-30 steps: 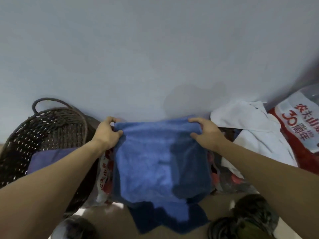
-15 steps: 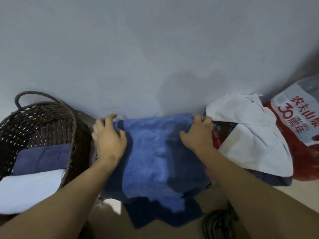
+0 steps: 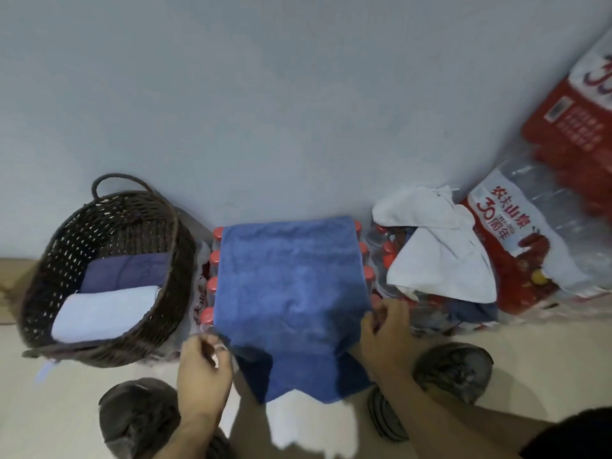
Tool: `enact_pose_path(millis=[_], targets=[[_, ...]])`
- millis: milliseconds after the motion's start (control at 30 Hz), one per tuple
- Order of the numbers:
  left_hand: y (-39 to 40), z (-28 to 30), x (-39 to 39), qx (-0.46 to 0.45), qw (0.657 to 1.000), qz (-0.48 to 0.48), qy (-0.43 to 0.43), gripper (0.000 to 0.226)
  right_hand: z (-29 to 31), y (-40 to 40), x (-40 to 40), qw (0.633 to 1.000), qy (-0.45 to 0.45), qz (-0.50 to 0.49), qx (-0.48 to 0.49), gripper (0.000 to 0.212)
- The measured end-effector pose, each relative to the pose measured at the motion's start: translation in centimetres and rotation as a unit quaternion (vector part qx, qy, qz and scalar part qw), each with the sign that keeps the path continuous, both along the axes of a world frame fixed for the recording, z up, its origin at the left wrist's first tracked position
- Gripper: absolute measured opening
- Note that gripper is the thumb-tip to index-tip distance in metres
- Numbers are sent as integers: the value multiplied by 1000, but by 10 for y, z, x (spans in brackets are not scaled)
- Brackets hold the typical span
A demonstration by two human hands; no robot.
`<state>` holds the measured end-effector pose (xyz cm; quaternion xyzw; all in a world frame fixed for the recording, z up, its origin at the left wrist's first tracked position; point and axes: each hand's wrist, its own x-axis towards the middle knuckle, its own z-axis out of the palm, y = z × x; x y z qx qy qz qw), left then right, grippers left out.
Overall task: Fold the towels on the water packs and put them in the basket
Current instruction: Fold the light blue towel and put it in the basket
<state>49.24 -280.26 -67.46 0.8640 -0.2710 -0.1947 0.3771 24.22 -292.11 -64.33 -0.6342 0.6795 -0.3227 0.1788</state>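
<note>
Now: blue terry towel (image 3: 291, 286) laid flat over red-capped water bottle pack (image 3: 212, 286), near end draped off front edge. Hands moved from far corners to near ones: left hand (image 3: 203, 369) and right hand (image 3: 385, 332) each pinched on corner, apparently. Next fold judged imminent. Dark woven wicker basket (image 3: 159, 226) at left, two folded towels inside. White crumpled towel (image 3: 437, 246) awaiting.

A plain pale blue-grey wall (image 3: 265, 94) fills the upper part of the view, unmarked and evenly lit. It meets a light beige floor (image 3: 530, 359) along a line low in the frame. The light is soft and dim, with faint shadows near the wall's base.
</note>
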Motion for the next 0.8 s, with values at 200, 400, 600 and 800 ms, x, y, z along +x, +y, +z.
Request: enact_pose_path(millis=[200,400,600,800], targets=[[6,-17,-5,82,988,4,133,16,-30,20,-33,973,-60,23,220,27],[-21,-52,-9,113,976,4,186,27,-74,14,-22,918,-28,68,391,18],[-14,-75,-2,65,977,59,195,18,-108,10,-15,923,-71,34,377,20],[-17,-71,-12,70,981,35,178,17,-109,0,-12,895,-163,-43,414,19]])
